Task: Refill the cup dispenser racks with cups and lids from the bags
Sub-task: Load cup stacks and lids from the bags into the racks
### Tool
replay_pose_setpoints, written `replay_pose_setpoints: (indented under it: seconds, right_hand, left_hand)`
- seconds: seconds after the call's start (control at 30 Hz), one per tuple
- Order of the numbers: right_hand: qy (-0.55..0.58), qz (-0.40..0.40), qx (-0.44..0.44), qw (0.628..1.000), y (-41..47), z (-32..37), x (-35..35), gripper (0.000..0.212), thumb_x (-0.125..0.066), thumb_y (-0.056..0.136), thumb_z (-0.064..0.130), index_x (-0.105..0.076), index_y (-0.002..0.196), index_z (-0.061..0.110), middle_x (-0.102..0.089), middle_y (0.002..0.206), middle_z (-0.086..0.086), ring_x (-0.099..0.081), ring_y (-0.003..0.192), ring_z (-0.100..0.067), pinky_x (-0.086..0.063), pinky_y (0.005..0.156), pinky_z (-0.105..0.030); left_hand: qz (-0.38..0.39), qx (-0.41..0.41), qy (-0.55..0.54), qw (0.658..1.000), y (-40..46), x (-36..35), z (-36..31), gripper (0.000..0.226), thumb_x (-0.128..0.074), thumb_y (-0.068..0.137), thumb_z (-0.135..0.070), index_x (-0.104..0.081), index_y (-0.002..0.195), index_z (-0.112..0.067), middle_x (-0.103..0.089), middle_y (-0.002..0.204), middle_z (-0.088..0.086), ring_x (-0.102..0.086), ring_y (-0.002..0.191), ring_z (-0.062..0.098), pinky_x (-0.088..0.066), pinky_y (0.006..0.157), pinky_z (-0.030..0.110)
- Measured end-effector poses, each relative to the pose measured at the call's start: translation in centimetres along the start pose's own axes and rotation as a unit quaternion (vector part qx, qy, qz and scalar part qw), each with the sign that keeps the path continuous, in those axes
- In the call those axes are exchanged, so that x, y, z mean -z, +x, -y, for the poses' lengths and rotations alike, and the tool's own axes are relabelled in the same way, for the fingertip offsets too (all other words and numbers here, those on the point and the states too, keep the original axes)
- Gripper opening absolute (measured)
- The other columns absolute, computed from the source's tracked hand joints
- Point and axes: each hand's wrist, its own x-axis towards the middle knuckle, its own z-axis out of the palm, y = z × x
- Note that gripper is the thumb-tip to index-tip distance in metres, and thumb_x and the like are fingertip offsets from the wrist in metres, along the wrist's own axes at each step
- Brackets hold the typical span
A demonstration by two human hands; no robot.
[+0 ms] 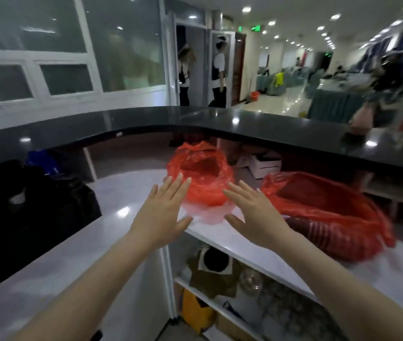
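Two red plastic bags lie on the white lower counter (111, 193). The nearer bag (203, 173) stands open in the middle. The larger bag (328, 207) lies to the right, and a stack of dark red cups (318, 238) shows through its front. My left hand (163, 210) and my right hand (252, 212) hover in front of the middle bag with fingers spread straight. Neither hand holds anything. The frame is blurred, and no dispenser rack is in view.
A black raised countertop (244, 121) curves behind the bags. A black bag (35, 207) sits at the left on the white counter. Shelves (232, 291) below hold a yellow bag and clutter. Two people stand at a doorway beyond the counter.
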Motion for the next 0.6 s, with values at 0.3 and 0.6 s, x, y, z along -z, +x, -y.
replay_pose_setpoints:
  seconds: [0.3, 0.6]
  right_hand:
    - [-0.074, 0.043, -0.13, 0.988, -4.1, -19.0, 1.3, 0.063, -0.056, 0.091, 0.042, -0.031, 0.148, 0.028, -0.023, 0.158, 0.002, -0.01, 0.148, -0.018, -0.015, 0.119, -0.041]
    - [-0.099, 0.175, -0.258, 0.945, -6.1, -28.2, -1.8, 0.113, -0.072, 0.071, 0.058, 0.007, 0.15, 0.039, 0.007, 0.162, 0.002, 0.013, 0.147, -0.023, -0.002, 0.118, -0.05]
  left_hand:
    - [0.074, -0.114, -0.086, 0.987, 13.1, -11.1, -12.7, 0.094, -0.061, 0.086, -0.05, 0.007, 0.15, -0.035, 0.008, 0.16, -0.007, 0.006, 0.147, 0.014, 0.007, 0.116, 0.033]
    - [0.185, -0.187, 0.0, 0.965, 20.4, -19.3, -17.4, 0.11, -0.073, 0.076, -0.039, 0.007, 0.151, -0.035, 0.017, 0.16, 0.003, 0.013, 0.147, 0.026, 0.003, 0.117, 0.048]
